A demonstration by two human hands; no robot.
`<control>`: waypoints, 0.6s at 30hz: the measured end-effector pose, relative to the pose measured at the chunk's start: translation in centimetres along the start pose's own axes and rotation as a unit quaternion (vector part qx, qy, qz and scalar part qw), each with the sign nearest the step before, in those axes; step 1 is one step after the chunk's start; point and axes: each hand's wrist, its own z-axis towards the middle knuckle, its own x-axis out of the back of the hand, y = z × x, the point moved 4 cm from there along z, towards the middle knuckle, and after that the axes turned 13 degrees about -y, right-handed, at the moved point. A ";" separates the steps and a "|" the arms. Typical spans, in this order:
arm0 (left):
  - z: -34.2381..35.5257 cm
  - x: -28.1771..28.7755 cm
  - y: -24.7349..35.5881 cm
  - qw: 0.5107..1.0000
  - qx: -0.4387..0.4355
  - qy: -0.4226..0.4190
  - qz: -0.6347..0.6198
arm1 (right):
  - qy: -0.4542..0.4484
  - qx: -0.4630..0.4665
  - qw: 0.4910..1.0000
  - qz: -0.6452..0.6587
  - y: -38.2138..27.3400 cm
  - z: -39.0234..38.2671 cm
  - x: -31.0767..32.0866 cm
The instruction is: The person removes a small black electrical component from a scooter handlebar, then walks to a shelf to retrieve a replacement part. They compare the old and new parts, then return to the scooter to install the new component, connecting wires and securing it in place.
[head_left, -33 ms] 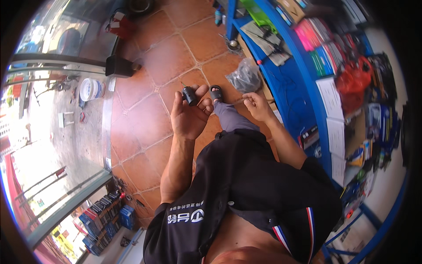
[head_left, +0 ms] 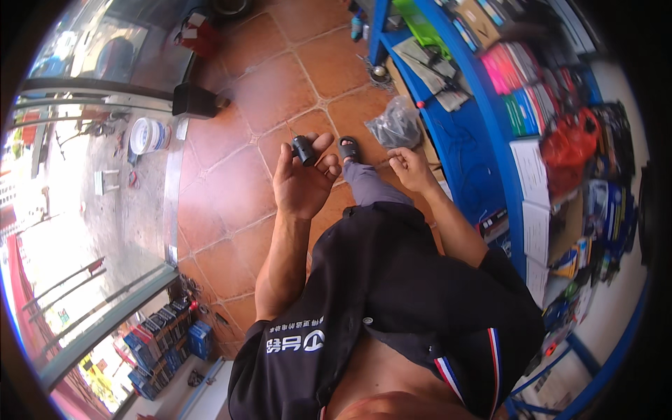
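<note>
Palm up over the tiled floor, my left hand (head_left: 302, 183) has its fingers curled around a small black cylinder (head_left: 303, 150). A thin, pale wire-like bit sticks out from the cylinder's far end. What the cylinder is I cannot make out. To its right, my right hand (head_left: 411, 170) is closed, thumb and forefinger pressed together. Anything between those fingertips is too small to name. The two hands are apart, with my leg and a dark sandal (head_left: 348, 148) between and below them.
A blue shelf rack (head_left: 514, 168) full of packages runs along my right. On the floor beside it lies a grey plastic bag (head_left: 396, 123). To the left are a glass door frame, a black box-shaped object (head_left: 194, 101) and a white bucket (head_left: 145, 136). Boxes (head_left: 168, 322) stand lower left.
The whole scene has shifted slightly in the picture as my head moved. Both hands keep nearly the same pose, and the black cylinder stays in my left hand.
</note>
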 end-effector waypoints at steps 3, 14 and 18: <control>4.0 1.9 5.4 0.998 -0.030 0.062 0.016 | -0.043 -0.070 0.994 -0.071 0.3 7.8 0.4; -3.9 23.3 17.0 0.749 0.151 0.482 0.429 | -0.124 -0.131 0.978 -0.106 -1.8 28.7 5.3; -7.3 29.5 17.2 0.702 0.355 0.427 0.447 | -0.090 -0.122 0.984 -0.093 -3.0 39.6 5.9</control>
